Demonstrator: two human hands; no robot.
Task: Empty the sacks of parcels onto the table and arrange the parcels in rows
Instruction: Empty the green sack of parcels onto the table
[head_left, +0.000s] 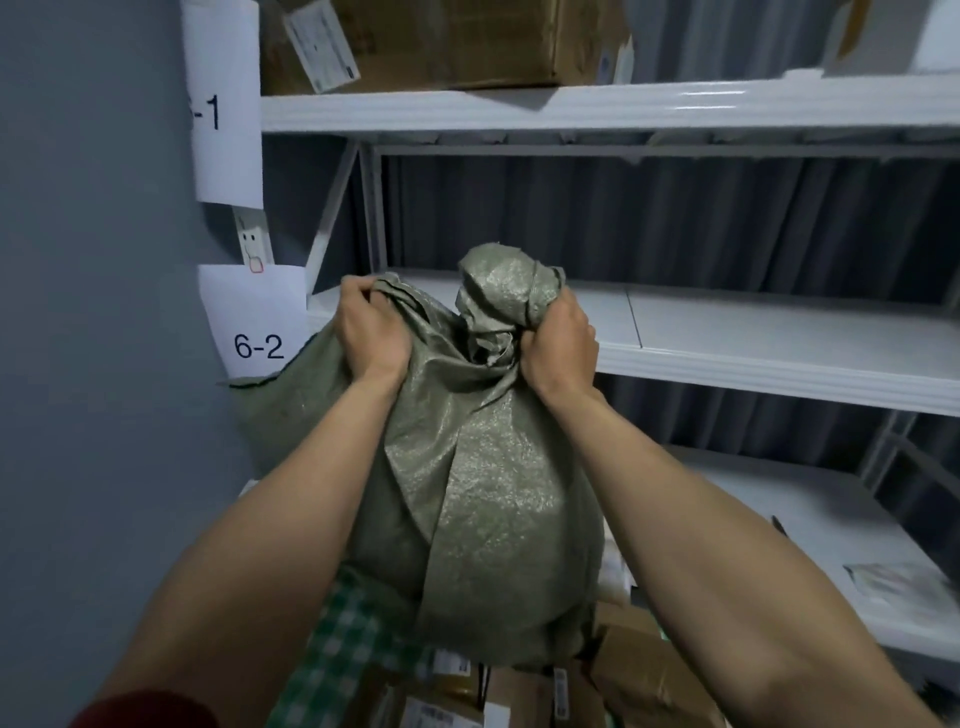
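A bulging grey-green woven sack (483, 499) hangs in front of me, held up by both hands. My left hand (371, 330) clutches a fold of cloth at the sack's upper left. My right hand (558, 345) is clenched round the bunched, twisted end at the top right. Under the sack lie several brown cardboard parcels (639, 675) with labels, and a green-and-white chequered bag (353, 639) at the lower left. What the sack holds is hidden.
White metal shelving (727, 343) stands right behind the sack, with levels above and below. A large cardboard box (447, 41) sits on the top shelf. Paper signs reading "6-2" (258, 345) and "-1" hang on the left post beside a grey wall. A flat packet (898, 587) lies on the low shelf at right.
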